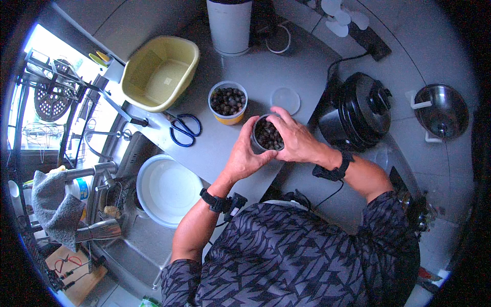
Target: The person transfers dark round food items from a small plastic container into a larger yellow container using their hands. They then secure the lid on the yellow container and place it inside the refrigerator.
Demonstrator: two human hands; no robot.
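Observation:
My left hand [247,155] and my right hand [297,138] hold a clear plastic tub [254,143] from both sides, over the counter. It is filled with small dark rounded pieces [269,134] that look like snails. Just beyond my left hand stands a second tub [229,119] with a yellow lower part, holding similar dark pieces [227,100]. A round translucent lid [285,101] lies flat past my right fingers. Left of the tubs are scissors [184,132] with dark blue loop handles; their blades are mostly hidden.
An oblong yellow plastic basin [157,76] and a tall white container [230,28] stand farther back on the counter [222,157]. To the left, a white round basin [168,190] sits at the sink [142,245], near the faucet [103,169]. On the right is a black lidded cooker [356,111].

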